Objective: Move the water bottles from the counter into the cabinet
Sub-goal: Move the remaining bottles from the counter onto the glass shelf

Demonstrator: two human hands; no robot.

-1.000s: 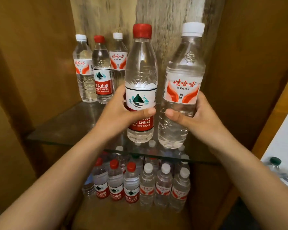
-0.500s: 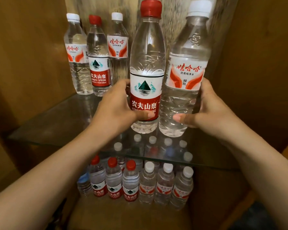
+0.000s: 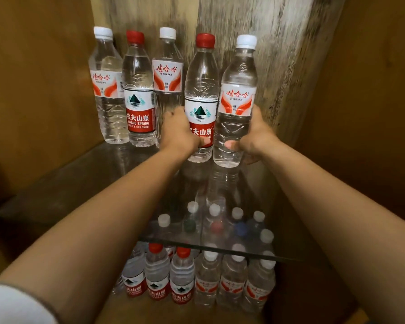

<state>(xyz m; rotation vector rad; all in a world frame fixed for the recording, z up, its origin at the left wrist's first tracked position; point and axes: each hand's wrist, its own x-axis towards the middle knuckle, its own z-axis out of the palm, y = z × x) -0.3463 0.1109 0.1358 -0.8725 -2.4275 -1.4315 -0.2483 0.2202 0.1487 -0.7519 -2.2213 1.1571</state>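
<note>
Glass shelf (image 3: 80, 183) carries three standing bottles (image 3: 139, 90); left hand (image 3: 179, 134) clamps a red-capped bottle (image 3: 202, 90), right hand (image 3: 257, 136) a white-capped bottle (image 3: 240, 90), both now farther back.

On the glass shelf (image 3: 56, 188), upper frame: three white-capped bottles (image 3: 107, 90) and two red-capped bottles (image 3: 139, 94). Lower bottles too many to count.

Red-capped shelf bottle (image 3: 139, 94) label reads "NONGFU SPRING 550ml".
</note>
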